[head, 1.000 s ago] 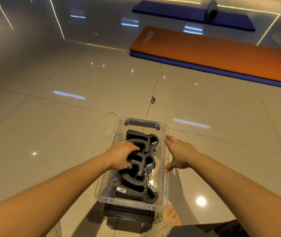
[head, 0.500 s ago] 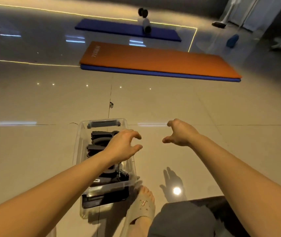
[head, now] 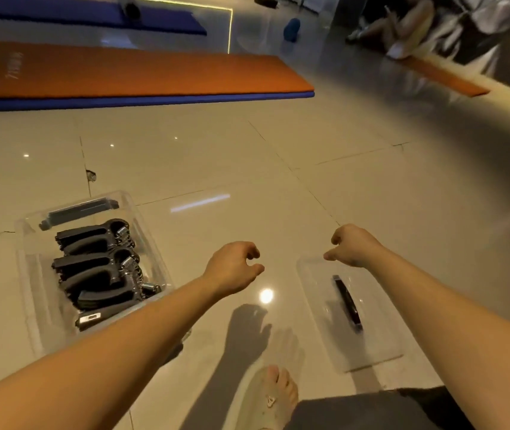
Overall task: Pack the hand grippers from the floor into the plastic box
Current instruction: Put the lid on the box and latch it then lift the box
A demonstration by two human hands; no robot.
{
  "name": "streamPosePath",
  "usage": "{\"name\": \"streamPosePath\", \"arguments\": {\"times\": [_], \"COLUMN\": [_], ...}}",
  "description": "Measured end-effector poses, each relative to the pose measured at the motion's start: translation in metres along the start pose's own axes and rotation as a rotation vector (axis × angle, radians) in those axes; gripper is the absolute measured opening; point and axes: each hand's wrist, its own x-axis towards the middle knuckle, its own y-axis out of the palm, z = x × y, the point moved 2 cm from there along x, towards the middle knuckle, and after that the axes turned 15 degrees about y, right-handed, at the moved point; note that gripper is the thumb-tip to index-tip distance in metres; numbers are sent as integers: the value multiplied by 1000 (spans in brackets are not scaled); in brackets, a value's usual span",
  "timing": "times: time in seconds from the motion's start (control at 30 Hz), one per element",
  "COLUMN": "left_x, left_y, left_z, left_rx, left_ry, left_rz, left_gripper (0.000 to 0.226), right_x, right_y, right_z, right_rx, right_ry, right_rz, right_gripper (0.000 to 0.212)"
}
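the left hand (head: 232,268) hangs in the air with fingers loosely curled and nothing in it; a second ago it was down among the hand grippers (head: 98,265), and half a second ago it was just above them. now the plastic box (head: 30,274) lies well off to that hand's left on the floor (head: 247,169), with the black grippers stacked in a row inside it, springs toward the hand.

the right hand (head: 352,246) is also empty, fingers half bent, thumb pointing inward. a second ago it hovered at the box's rim; now it sits over the far end of a clear lid (head: 321,305) that has come into view, lying flat on the floor below and near that hand. whether the fingers touch the lid cannot be told. a dark handle (head: 348,302) runs along the lid's middle.

a sandalled foot (head: 278,395) shows on the near side of both hands. the orange mat (head: 142,72) lies far beyond them.
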Motion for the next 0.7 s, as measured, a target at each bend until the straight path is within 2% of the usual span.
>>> {"name": "streamPosePath", "arguments": {"times": [0.2, 0.3, 0.53, 0.7], "left_x": [43, 70, 156, 182], "left_y": [104, 147, 208, 234], "left_z": [-5, 0, 25, 47], "left_rx": [-46, -33, 162, 137], "left_ry": [5, 38, 196, 164], "left_rz": [149, 203, 316, 432], "left_gripper": [54, 64, 94, 115], "right_x": [54, 84, 142, 148], "right_y": [84, 129, 201, 227], "right_z": [-92, -116, -133, -128], "right_rx": [107, 134, 118, 129], "right_ry": [209, 269, 287, 310], "right_rz": [28, 69, 15, -114], "right_gripper": [33, 29, 22, 27]}}
